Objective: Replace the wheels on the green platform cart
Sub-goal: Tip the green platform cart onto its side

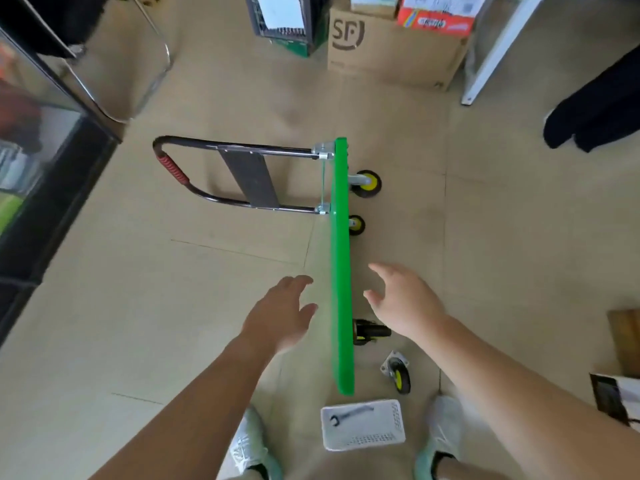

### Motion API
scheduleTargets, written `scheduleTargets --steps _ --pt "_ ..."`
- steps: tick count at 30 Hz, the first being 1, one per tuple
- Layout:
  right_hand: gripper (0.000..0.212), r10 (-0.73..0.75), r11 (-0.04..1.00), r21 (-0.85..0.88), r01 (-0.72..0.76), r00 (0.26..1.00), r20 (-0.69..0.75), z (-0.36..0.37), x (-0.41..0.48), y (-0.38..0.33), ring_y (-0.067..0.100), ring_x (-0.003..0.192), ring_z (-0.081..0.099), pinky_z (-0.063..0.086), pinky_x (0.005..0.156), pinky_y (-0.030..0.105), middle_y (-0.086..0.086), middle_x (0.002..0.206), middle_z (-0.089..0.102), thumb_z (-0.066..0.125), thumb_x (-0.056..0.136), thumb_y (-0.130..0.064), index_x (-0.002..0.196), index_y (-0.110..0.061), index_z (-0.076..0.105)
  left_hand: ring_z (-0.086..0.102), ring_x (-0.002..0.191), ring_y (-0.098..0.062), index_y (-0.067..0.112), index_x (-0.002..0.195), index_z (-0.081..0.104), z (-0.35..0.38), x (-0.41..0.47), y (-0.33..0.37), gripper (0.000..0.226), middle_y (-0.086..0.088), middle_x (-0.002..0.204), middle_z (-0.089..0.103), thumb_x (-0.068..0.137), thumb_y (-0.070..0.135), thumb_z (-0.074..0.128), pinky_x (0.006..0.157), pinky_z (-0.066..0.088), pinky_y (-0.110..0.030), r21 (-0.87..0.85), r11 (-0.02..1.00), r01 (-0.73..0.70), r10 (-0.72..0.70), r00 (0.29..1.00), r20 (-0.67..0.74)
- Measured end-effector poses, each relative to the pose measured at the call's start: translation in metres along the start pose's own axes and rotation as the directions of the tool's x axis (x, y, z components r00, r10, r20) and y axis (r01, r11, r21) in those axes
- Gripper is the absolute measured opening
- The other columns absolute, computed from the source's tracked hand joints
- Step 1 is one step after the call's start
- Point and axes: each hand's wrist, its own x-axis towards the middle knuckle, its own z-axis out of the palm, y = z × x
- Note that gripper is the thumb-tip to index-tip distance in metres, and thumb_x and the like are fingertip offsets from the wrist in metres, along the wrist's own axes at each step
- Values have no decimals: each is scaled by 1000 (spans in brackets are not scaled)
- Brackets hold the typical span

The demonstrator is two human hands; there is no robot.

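On edge, cart [341,265] lengthwise away.

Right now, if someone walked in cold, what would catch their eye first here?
The bright green platform cart stands on its edge in the middle of the floor, handle lying out to the left, wheels facing right. The left hand and right hand hover open either side of its near end. A loose caster lies right of it, near a white basket holding a wrench.
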Motion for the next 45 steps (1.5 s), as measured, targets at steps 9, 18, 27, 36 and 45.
scheduleTargets --steps 9,18,27,36,45 --pt "77 -76 977 193 85 996 -55 164 49 94 15 130 54 44 97 28 -10 150 51 63 86 -66 152 -38 36 52 130 -22 26 153 43 131 120 -55 49 -7 147 52 106 38 51 101 36 -26 -140 983 -117 94 983 -159" --pt "100 -140 891 412 190 979 -149 234 49 99 7 138 43 40 112 37 -19 148 47 63 70 -80 154 -44 22 21 156 -23 33 153 46 133 182 -42 50 2 171 16 104 37 55 123 26 -40 12 868 -496 492 859 -143" --pt "116 -125 823 541 173 984 -124 248 41 88 15 125 56 50 103 44 -17 139 54 80 61 -59 153 -58 9 1 159 -19 31 141 54 119 197 -51 34 11 164 32 108 32 42 120 -15 -60 432 673 -601 632 770 86" --pt "104 -107 739 649 184 982 -156 260 52 62 18 80 71 62 79 46 -7 92 72 83 54 -33 139 -62 31 5 159 -23 28 144 50 108 198 -69 39 6 162 36 106 35 48 124 -2 -56 505 603 -618 649 748 140" --pt "109 -132 797 581 165 986 -100 268 38 25 14 62 58 56 61 38 3 76 61 73 50 -35 145 -53 23 6 158 -25 22 140 54 99 164 -100 35 5 156 42 105 30 53 127 7 -50 462 671 -580 607 787 107"
